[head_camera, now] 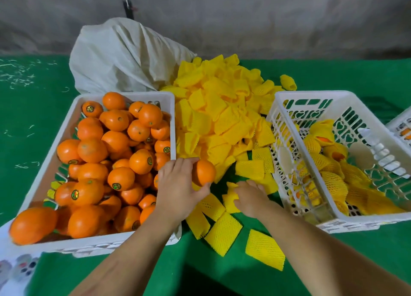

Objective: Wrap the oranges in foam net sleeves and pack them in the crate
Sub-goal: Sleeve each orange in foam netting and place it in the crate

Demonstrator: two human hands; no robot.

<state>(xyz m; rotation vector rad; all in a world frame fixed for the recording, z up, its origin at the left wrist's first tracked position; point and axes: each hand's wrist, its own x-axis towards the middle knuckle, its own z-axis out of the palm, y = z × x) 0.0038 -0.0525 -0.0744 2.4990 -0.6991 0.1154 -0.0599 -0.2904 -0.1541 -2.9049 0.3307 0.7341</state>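
Where sleeves (219, 122) sprawl between crates, left hand (178, 184) around orange (203, 172), right hand (251, 199) pinching sleeve (230, 199).

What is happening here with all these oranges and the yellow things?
A person is wrapping oranges in foam sleeves. The left hand holds a bare orange just outside the full crate on the left. The right hand pinches a yellow sleeve at the near edge of the sleeve pile. The right crate already holds several wrapped oranges, with room for more.
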